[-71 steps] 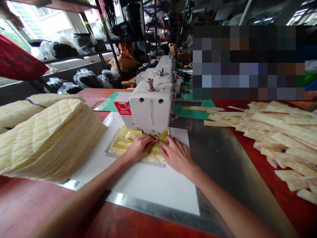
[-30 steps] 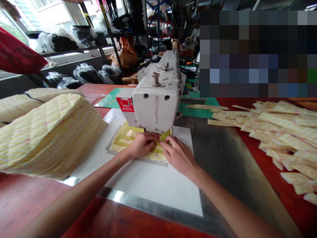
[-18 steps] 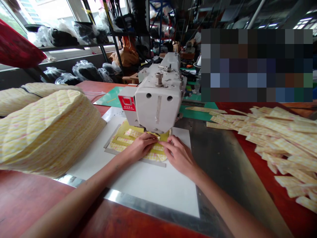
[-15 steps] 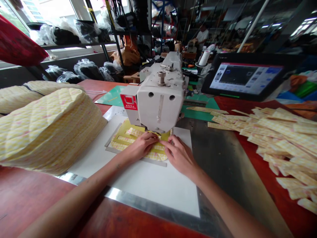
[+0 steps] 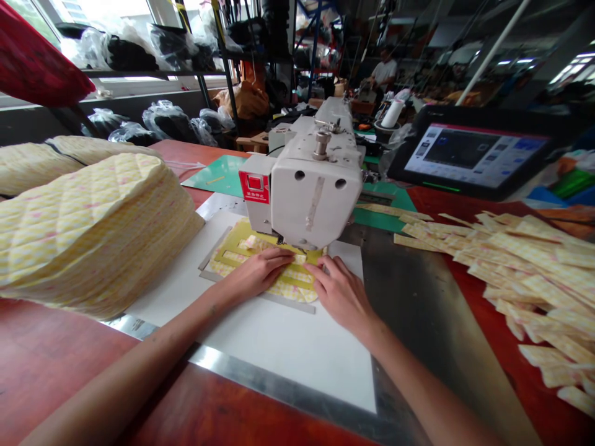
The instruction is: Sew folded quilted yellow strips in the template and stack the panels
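Beneath the white head of a sewing machine [image 5: 316,201] lies a yellow-green template [image 5: 239,234] with slots, on top of a quilted yellow checked fabric piece [image 5: 292,291]. A narrow strip of the same checked fabric [image 5: 300,259] runs across the template. My left hand [image 5: 260,271] rests on the strip from the left, fingers stretched out and lying flat. From the right, my right hand [image 5: 343,290] reaches the strip's end with its index finger extended; thumb and index are apart. Some fingertips are partly hidden near the needle area.
A tall stack of quilted pieces [image 5: 102,229] stands on the left. Many loose fabric strips [image 5: 525,266] lie in a heap on the right, below a control screen [image 5: 474,152]. White board [image 5: 288,359] lies under the template. A person [image 5: 385,71] works far behind.
The view has shifted slightly, so the machine sits a little farther right. My left fingers have drawn back slightly left, showing more of the strip's end between the hands.
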{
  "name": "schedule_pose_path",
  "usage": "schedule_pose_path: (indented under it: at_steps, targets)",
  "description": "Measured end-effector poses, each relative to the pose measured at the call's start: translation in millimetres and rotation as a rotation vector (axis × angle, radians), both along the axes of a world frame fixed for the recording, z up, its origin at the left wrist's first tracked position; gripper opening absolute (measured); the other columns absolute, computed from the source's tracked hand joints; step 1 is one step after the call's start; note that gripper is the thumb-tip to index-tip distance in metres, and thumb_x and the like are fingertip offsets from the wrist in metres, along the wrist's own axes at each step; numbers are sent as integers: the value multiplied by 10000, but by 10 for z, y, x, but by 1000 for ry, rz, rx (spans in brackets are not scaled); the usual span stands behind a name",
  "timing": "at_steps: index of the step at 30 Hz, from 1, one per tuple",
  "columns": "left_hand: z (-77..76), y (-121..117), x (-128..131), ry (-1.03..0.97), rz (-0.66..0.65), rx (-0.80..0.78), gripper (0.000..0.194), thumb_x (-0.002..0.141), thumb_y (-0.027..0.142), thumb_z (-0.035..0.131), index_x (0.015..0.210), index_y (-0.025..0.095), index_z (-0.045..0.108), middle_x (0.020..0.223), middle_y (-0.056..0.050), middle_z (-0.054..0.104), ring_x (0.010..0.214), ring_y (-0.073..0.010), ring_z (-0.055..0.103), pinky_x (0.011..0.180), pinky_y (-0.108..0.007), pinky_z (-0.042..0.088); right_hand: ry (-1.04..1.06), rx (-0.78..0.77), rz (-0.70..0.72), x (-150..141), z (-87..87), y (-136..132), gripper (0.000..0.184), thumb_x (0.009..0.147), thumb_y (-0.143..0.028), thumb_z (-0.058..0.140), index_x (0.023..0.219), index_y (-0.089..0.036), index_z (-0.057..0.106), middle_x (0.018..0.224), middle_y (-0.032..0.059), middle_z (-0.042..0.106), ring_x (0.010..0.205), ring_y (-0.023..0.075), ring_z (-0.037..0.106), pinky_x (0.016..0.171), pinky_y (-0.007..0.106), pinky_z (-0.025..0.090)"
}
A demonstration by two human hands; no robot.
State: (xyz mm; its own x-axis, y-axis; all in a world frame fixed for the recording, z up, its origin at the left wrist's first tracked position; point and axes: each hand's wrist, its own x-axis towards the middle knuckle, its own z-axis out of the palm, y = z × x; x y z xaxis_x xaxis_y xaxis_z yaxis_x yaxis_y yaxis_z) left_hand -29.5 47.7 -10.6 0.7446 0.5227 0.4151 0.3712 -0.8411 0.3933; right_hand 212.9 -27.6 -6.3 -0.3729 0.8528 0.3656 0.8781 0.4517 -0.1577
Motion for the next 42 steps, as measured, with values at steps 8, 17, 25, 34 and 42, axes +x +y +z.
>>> schedule_pose_path:
  at_steps: [8,17,25,34,42]
  targets:
    - [37,-39,-42,86,51,35,417,988,74,483,1369,185,612,1286,-132,615,1196,-258,580,1042,-416,504,57,-9,-1,24,-26,-2,394,961,-111,527,1291,-283,660,1130,68,633,1042,250,602,843,377,565]
    - [79,-31,90,39,18,-5,374,968,76,461,1274,132,670,1279,-126,680,1150,-225,659,1038,-358,529,118,-2,2,167,-77,-16,399,967,-109,508,1295,-261,674,1095,77,632,1017,243,626,869,377,564]
    - [21,135,134,5,55,-12,426,880,19,489,1233,126,700,1237,-126,728,1120,-225,691,1043,-366,533,203,25,91,220,-101,94,361,982,-122,489,1227,-250,720,1058,69,663,960,218,663,831,347,569]
    - [67,144,-14,-19,113,-49,383,887,58,492,1159,168,739,1160,-103,745,1040,-220,703,973,-350,553,269,11,124,70,-116,108,300,973,-129,511,1117,-237,751,1018,63,670,909,199,678,807,312,565]
    - [76,-22,-21,-33,123,-85,331,935,116,490,1155,154,734,1200,-113,737,1104,-229,680,1017,-389,531,295,-14,151,62,-143,-27,287,961,-122,507,1111,-216,733,1069,76,660,901,193,676,814,306,558]
